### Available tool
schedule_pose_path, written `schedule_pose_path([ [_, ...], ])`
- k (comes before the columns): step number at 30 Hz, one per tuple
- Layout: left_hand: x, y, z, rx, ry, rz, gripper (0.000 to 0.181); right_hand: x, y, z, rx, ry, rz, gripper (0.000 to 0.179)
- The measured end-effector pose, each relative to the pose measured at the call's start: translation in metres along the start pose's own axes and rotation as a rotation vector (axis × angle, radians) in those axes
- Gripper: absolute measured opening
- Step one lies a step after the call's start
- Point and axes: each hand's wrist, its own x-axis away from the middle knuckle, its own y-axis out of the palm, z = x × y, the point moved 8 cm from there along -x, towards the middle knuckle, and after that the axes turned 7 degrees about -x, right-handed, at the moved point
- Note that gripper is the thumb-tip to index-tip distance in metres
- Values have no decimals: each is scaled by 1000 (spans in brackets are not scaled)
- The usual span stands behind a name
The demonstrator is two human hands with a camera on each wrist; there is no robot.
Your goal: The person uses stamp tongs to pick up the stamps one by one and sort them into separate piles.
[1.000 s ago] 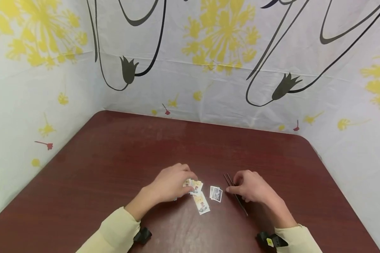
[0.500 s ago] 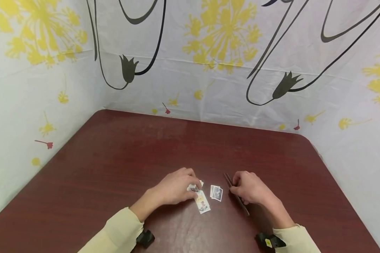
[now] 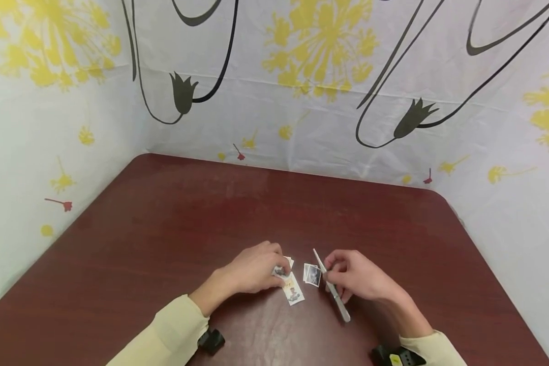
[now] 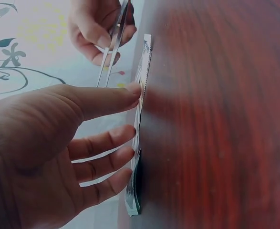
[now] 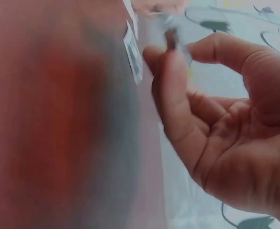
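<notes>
Printed paper stamps point(image 3: 294, 293) with toothed edges lie overlapping in the middle of the table. My left hand point(image 3: 258, 268) rests its thumb and fingertips on them and hides part of the pile. In the left wrist view the stamps point(image 4: 147, 55) lie nearly flat under the spread fingertips. Silver tweezers point(image 3: 334, 292) are pinched between the thumb and fingers of my right hand point(image 3: 363, 274), just above the table. Their thin tips point away from me. Just left of the tweezers lie small white-bordered stamps with a grey picture point(image 3: 313, 276), overlapping each other.
The dark red wooden table point(image 3: 201, 203) stretches far beyond both hands. A white cloth with yellow and black floral prints point(image 3: 256, 101) hangs behind and along the sides. Each wrist wears a black device point(image 3: 212, 341).
My right hand has lifted the tweezers off the table and turned them slightly left, near the small stamps. My left hand has moved right, carrying stamps onto the others.
</notes>
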Motion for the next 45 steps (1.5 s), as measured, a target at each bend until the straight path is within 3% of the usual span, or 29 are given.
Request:
schedule_pose_path([
  [3,-1,-1,0,-18,9,-6,12,6,16,0,-102,-6,-69,31],
  [7,-1,-3,0,-25,13,-11,12,14,37,1,-199,-2,-176,28],
  [11,-2,-2,-1,-25,4,-10,11,21,55,2,-264,-11,-304,22],
  [14,-1,0,-2,-27,2,-11,11,25,63,4,-282,-14,-353,22],
  [25,-1,-1,-1,-25,-3,-8,10,32,72,9,-316,10,-440,19],
  [45,1,-1,0,-22,-3,-13,10,28,79,12,-281,26,-435,18],
])
